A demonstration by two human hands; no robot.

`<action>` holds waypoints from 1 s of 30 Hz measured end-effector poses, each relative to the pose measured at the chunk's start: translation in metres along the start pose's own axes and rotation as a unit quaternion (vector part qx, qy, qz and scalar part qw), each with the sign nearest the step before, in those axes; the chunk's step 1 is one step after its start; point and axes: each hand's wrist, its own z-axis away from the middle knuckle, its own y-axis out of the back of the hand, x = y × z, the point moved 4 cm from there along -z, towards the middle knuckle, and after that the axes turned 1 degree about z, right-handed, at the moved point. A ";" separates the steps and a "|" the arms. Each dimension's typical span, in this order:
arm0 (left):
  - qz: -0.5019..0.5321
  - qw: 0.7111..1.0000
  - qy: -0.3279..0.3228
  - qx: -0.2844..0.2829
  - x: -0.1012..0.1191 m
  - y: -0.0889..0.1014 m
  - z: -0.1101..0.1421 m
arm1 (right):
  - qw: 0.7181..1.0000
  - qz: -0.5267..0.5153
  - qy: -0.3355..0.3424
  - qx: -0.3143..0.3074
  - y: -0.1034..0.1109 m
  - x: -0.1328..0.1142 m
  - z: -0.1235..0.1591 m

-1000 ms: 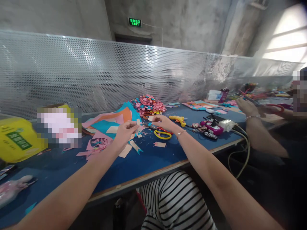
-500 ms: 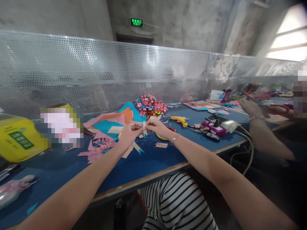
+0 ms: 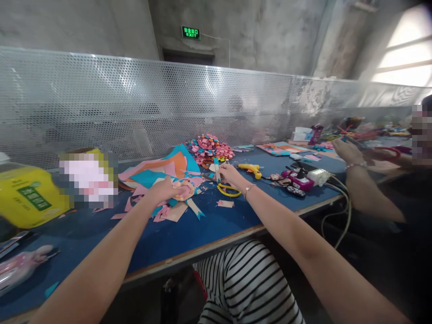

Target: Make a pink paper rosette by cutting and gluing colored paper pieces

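My left hand [image 3: 164,190] is closed on a round paper rosette [image 3: 185,191] with a pink centre and a cream and orange ruffled rim. A cream strip with a notched blue end [image 3: 195,209] lies just below the rosette. Between the fingertips of my right hand [image 3: 230,175], a narrow blue and cream paper strip [image 3: 217,171] stands upright. Yellow-handled scissors [image 3: 229,194] lie on the table just below that hand, their blades partly hidden. Pink and cream paper scraps [image 3: 176,212] surround the rosette.
Coloured sheets [image 3: 168,164] and a heap of small paper pieces [image 3: 211,148] lie behind my hands. To the right are a yellow glue gun [image 3: 250,169] and a power strip [image 3: 319,177] with cables. A yellow bag [image 3: 32,193] stands left. A co-worker's hand [image 3: 347,150] is far right.
My hands have moved apart from their shared pinch. The left has gone left onto the rosette, uncovering it; the right has shifted right, holding the strip.
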 end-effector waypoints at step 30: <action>0.148 0.988 -0.009 -0.030 0.044 -0.026 0.018 | 0.998 -0.024 0.052 0.007 0.002 -0.009 0.002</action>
